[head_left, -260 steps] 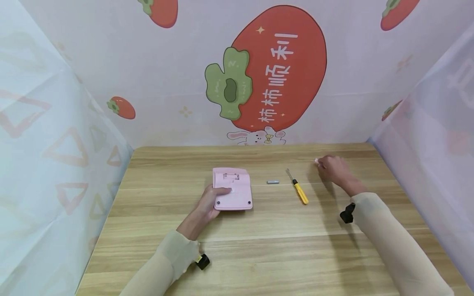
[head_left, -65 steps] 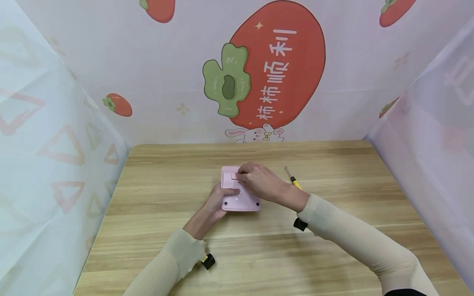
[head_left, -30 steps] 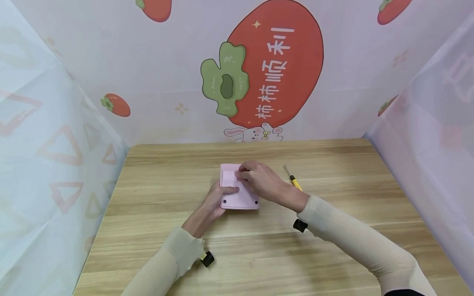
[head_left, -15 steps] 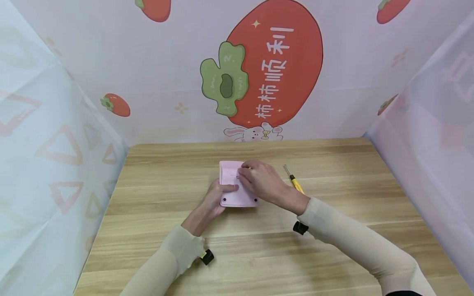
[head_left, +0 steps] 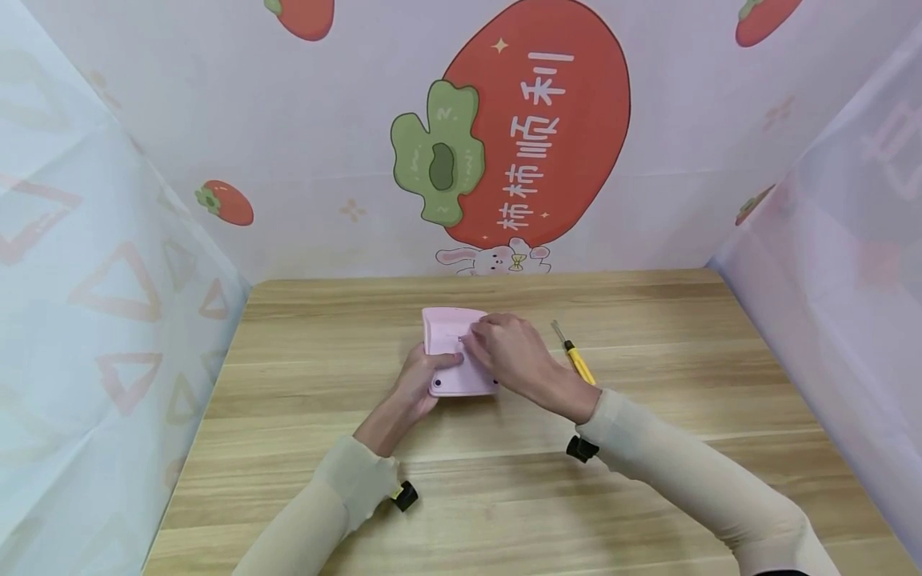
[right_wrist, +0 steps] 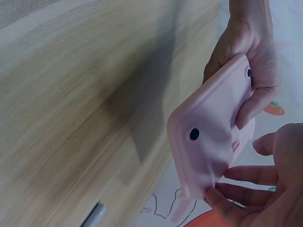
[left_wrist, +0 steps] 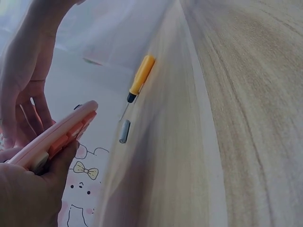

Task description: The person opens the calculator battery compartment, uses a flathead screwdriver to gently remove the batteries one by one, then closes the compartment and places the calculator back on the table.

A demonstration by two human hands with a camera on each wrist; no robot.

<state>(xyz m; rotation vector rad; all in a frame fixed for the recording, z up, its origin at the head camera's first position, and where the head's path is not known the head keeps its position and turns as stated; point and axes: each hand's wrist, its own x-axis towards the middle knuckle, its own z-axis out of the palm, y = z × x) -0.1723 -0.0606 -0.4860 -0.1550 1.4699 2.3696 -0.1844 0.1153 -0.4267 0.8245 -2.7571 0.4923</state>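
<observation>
My left hand grips a pink calculator by its side, back face up, with the thumb on its back and the fingers underneath. Keys show on its underside in the left wrist view. A small pink cover lies over the recess in its back. At the calculator's far right edge is my right hand; in the right wrist view its fingertips touch that edge, and the thumb stands apart from them, near the small slot. The right hand hides part of the cover.
A screwdriver with a yellow handle lies on the wooden table, right of the calculator. Beside its tip rests a small silver battery, hidden in the head view. Printed cloth walls stand at the back and sides.
My right hand has come from the back right, where it held a small pale piece, to the calculator. The open recess is now covered. The calculator has lately risen slightly and tilted.
</observation>
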